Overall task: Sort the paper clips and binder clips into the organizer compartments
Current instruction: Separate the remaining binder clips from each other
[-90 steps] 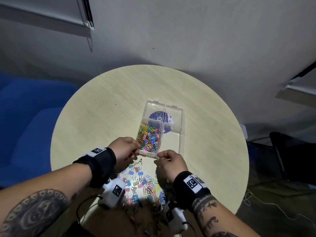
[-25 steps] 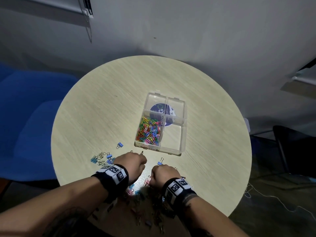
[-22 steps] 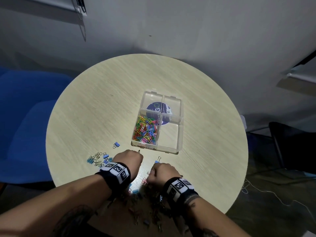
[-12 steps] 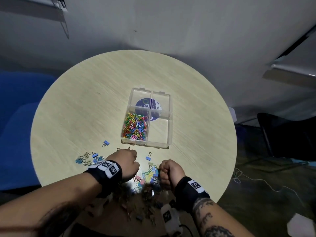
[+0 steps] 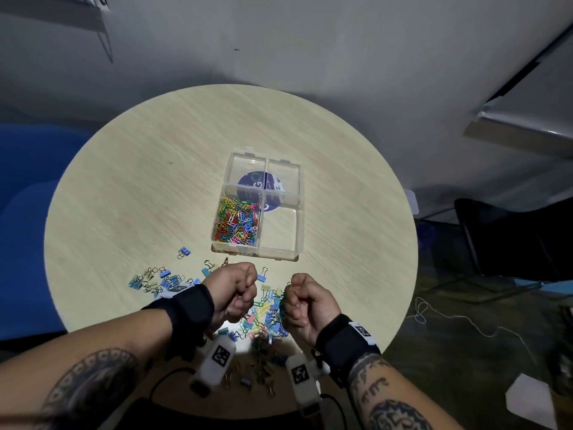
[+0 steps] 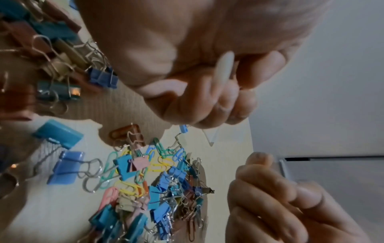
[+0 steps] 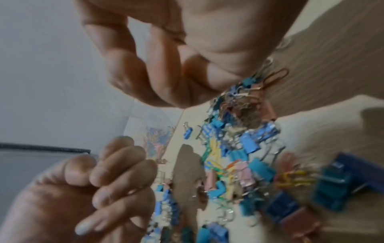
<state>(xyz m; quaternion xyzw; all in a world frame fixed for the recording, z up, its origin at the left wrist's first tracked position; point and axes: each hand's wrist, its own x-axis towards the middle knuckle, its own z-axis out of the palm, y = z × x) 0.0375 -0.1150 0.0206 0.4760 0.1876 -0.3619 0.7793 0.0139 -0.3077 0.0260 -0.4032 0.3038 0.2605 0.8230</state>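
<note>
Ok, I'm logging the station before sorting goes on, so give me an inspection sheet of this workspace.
Surface: round pale wood-grain table.
Job's things: clear plastic four-compartment organizer; coloured paper clips fill its near-left compartment, the other three hold no clips; mixed pile of binder and paper clips between the hands; blue binder clips grouped left.
Clutter: nothing seen.
Grippers: left hand and right hand, fingers curled; contents hidden.
Cables: black cable at near edge; thin white cord on floor.
Surroundings: blue chair left, dark chair right.
</note>
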